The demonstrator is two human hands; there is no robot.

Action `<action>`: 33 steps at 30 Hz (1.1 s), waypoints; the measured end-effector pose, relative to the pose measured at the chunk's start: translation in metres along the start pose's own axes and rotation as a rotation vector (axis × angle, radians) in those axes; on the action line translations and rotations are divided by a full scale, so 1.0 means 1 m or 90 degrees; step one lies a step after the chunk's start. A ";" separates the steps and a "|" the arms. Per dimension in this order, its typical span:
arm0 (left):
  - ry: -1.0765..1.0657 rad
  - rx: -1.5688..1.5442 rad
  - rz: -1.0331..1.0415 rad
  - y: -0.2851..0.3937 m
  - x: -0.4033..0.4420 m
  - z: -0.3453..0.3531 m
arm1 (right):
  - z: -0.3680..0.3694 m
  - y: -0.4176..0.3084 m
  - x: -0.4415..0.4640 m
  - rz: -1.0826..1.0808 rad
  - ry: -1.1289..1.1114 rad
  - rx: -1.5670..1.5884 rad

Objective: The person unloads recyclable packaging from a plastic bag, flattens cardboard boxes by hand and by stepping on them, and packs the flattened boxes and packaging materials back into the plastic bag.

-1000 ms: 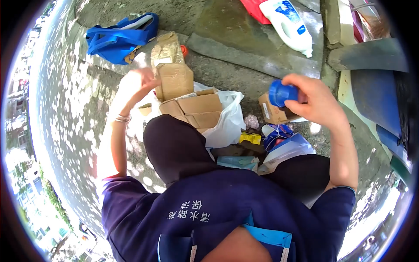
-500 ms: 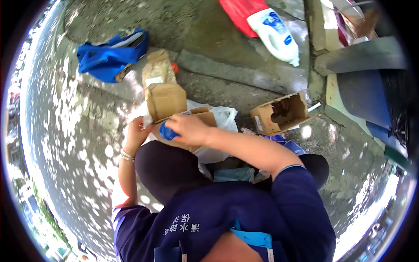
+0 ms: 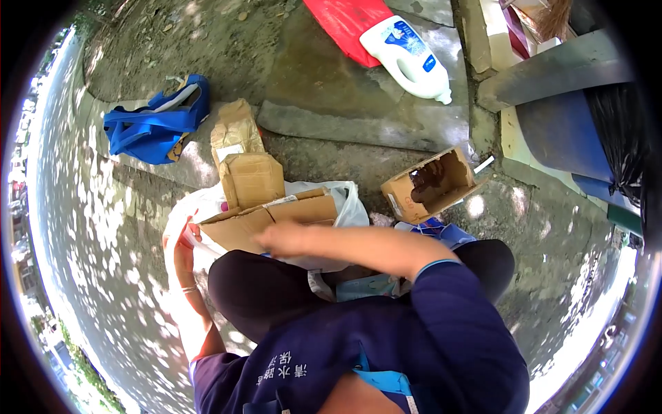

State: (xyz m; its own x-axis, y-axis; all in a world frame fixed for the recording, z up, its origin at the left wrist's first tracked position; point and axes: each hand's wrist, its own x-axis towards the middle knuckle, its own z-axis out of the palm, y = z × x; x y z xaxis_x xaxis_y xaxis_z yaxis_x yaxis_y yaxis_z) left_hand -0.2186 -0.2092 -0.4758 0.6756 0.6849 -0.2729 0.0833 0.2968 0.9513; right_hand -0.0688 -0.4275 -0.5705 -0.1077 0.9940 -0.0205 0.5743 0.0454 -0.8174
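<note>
My left hand (image 3: pixel 185 239) is closed on the side of a white plastic bag (image 3: pixel 350 203), beside an open cardboard box (image 3: pixel 303 209) that sits in the bag. My right hand (image 3: pixel 281 239), smeared by motion, is in front of the box's near wall. A sliver of a small blue object (image 3: pixel 266 254) shows under its fingers; its kind is hidden. Another piece of flattened brown cardboard (image 3: pixel 254 181) stands up from the bag, with a crumpled, taped part (image 3: pixel 236 127) behind it.
To the right a second open carton (image 3: pixel 414 200) lies tilted. Farther off are a white detergent bottle (image 3: pixel 407 58) on a red bag (image 3: pixel 341 24) and a blue cloth bag (image 3: pixel 155 124). A blue bin (image 3: pixel 562 138) and grey ledge (image 3: pixel 552 72) border the right.
My right hand has lowered slightly in front of the box, and the blue object in it is now mostly hidden. My left hand has shifted left and down, stretching the plastic bag outward. The view has shifted.
</note>
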 end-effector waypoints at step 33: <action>-0.324 0.726 0.646 0.102 0.071 0.297 | -0.354 0.025 -0.206 0.138 0.424 -0.328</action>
State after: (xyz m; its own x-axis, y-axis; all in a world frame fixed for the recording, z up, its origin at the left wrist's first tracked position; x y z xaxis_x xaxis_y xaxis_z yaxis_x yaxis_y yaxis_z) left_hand 0.0554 -0.3274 -0.3556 0.9311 -0.0698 0.3581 -0.2098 -0.9053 0.3692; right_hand 0.2549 -0.5963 -0.3829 0.4509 0.8303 0.3274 0.8407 -0.2720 -0.4681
